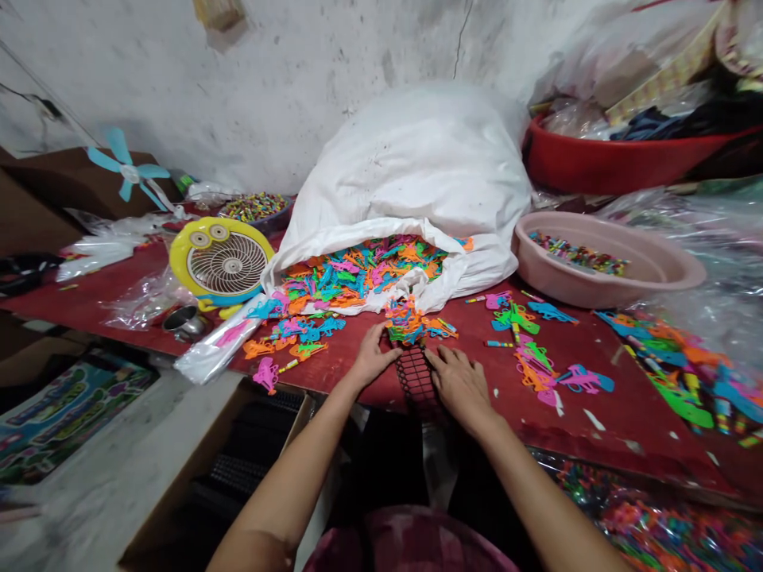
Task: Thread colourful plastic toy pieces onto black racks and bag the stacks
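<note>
A black plastic grid (417, 380) lies across the front edge of the red table. At its far end stands a cluster of orange, blue and pink plastic toy guns (405, 319). My left hand (374, 359) is beside the cluster, with its thumb stretched towards the grid's far end and its fingers apart. Along the grid's right side rests my right hand (463, 388), fingers extended and spread, with no object visible in it. Behind both hands, a big white sack (417, 159) gapes open, showing a heap of similar toy guns (358, 274).
Loose toy guns (530, 357) lie on the right; others (298, 338) lie on the left near a yellow fan (230, 262) and a metal cup (183, 322). A pink basin (608, 274) and red tub (632, 163) stand right. An open carton (226, 469) sits below left.
</note>
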Available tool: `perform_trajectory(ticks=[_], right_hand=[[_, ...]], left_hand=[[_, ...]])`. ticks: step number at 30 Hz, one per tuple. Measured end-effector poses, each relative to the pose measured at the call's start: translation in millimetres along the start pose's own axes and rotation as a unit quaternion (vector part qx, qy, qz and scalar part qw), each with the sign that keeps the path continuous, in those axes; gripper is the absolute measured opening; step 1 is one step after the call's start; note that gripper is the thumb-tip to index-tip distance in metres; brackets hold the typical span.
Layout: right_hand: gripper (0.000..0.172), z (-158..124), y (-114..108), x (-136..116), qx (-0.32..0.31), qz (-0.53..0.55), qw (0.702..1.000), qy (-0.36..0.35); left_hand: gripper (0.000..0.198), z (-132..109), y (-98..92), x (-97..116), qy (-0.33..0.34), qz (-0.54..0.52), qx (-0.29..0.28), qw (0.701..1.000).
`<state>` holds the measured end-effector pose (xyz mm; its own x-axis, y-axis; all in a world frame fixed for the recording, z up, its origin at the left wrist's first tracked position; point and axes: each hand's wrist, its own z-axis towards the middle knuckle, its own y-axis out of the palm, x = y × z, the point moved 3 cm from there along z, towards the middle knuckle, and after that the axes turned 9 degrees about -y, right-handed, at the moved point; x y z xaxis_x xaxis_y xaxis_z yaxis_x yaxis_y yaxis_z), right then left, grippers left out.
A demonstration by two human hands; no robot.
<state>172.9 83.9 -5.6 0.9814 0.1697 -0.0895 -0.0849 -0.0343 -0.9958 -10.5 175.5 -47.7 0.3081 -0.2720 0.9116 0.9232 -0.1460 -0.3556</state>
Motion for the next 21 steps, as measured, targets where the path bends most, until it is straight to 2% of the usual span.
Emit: perform_trajectory(ticks=[4,9,11,14,17,21], right_hand=[[0.051,14,-5,11,-0.018,-0.003,1.0,-0.018],[0.052,29,-7,14,-0.008,0.019,0.999,-0.043],[0.048,24,-8,15,0.027,0.042,0.997,-0.065],[0.041,4,-16,29,0.126,0.097,0.983,-0.095],[0.037,-23,-25,72,0.233,0.118,0.964,-0.052],[0.035,-56,-33,171,0.314,0.037,0.941,0.116]], left_hand=[[0.052,-13,-7.0,3,-0.021,0.106,0.025,0.994],[0.053,-26,-0.8,11,-0.046,0.219,0.075,0.972],[0.049,-30,1.9,15,-0.054,0.247,0.083,0.964],[0.048,-38,4.1,19,-0.064,0.276,0.096,0.954],[0.049,-42,7.3,19,-0.087,0.301,0.108,0.943],[0.05,-45,18.7,21,-0.091,0.318,0.087,0.94]])
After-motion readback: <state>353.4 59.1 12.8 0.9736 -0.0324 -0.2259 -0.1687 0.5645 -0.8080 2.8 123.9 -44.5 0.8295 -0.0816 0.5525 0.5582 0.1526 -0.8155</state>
